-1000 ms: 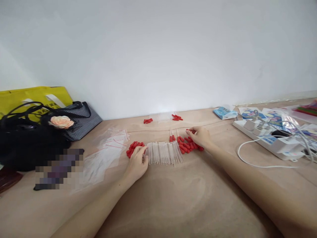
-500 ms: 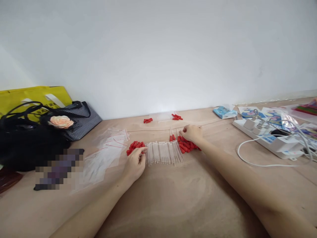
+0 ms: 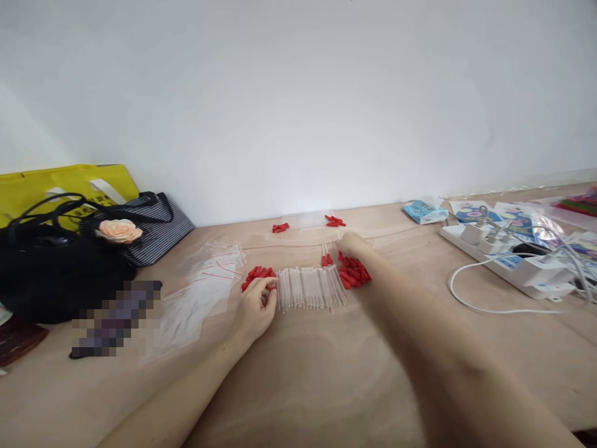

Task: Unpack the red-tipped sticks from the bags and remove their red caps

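A row of thin clear tubes [image 3: 308, 289] lies side by side on the table. Curled at its left end is my left hand [image 3: 256, 305], fingers bent inward; whatever they may hold is hidden. Just behind that hand sits a small pile of red rubber bulbs [image 3: 259, 274]. My right hand [image 3: 353, 245] reaches behind a larger heap of red rubber bulbs [image 3: 353, 271], its fingers hidden by the back of the hand. Left of it lie a couple of droppers [image 3: 326, 255], clear tubes with red bulbs on their near ends.
Clear zip bags [image 3: 205, 298] overlap on the left. Near the wall is a flat clear bag [image 3: 310, 219] with red bulbs either side. A power strip [image 3: 508, 261] with white cables is at right; a black bag [image 3: 60, 274] and striped bag [image 3: 163, 221] stand at left.
My right hand has turned and shifted slightly, so its fingers no longer show. The left hand stays at the left end of the tubes. The whole view has shifted a little.
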`<control>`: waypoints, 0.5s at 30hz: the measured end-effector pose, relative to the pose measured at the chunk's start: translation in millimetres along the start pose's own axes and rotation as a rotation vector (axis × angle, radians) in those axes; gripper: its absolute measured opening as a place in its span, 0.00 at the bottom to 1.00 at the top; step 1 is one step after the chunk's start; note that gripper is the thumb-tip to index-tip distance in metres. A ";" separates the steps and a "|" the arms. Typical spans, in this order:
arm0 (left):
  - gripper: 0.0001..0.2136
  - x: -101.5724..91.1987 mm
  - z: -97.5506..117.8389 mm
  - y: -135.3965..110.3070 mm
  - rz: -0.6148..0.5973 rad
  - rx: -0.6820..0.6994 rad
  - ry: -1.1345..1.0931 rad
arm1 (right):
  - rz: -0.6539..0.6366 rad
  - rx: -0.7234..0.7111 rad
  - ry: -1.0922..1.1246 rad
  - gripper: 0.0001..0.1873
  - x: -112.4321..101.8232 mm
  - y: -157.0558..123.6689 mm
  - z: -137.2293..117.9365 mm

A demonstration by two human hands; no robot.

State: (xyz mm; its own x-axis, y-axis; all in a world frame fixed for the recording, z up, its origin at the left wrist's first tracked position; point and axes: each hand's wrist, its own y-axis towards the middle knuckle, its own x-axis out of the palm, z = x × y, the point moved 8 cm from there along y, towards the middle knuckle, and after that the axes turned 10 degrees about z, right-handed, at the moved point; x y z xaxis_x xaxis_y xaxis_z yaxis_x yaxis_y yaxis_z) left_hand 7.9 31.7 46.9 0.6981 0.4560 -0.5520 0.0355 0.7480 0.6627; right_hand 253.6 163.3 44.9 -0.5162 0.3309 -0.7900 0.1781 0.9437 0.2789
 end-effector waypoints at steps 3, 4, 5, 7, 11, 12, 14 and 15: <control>0.08 -1.0 4.6 0.5 0.010 0.058 0.043 | 0.057 -0.012 0.125 0.17 -26.4 -7.3 1.7; 0.08 -1.5 7.9 0.7 0.015 0.088 0.058 | 0.082 -0.026 0.171 0.18 -36.0 -13.0 2.3; 0.08 -2.2 12.2 0.8 0.024 0.124 0.071 | 0.102 -0.046 0.214 0.17 -44.2 -20.6 2.6; 0.07 -4.0 22.8 0.6 0.046 0.207 0.091 | 0.157 -0.156 0.435 0.14 -59.0 -41.9 -2.2; 0.07 -4.3 40.7 -2.5 0.061 0.346 0.112 | 0.058 -0.349 0.720 0.15 -56.2 -95.5 -12.0; 0.07 -3.2 43.6 -3.7 0.052 0.371 0.117 | 0.020 -0.380 0.692 0.14 -51.0 -107.2 -13.8; 0.08 -0.9 47.9 -6.0 0.030 0.414 0.132 | 0.040 -0.472 0.550 0.13 -46.7 -126.6 -17.6; 0.09 0.0 49.8 -7.0 0.024 0.432 0.142 | 0.064 -0.541 0.445 0.13 -45.3 -135.0 -21.2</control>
State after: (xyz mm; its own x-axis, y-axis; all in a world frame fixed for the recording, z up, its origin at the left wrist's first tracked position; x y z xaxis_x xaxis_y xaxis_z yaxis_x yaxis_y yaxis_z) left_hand 43.3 2.5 67.4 0.5982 0.5550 -0.5781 0.3370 0.4802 0.8098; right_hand 235.2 20.9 54.6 -0.8331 0.2442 -0.4964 -0.1624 0.7498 0.6414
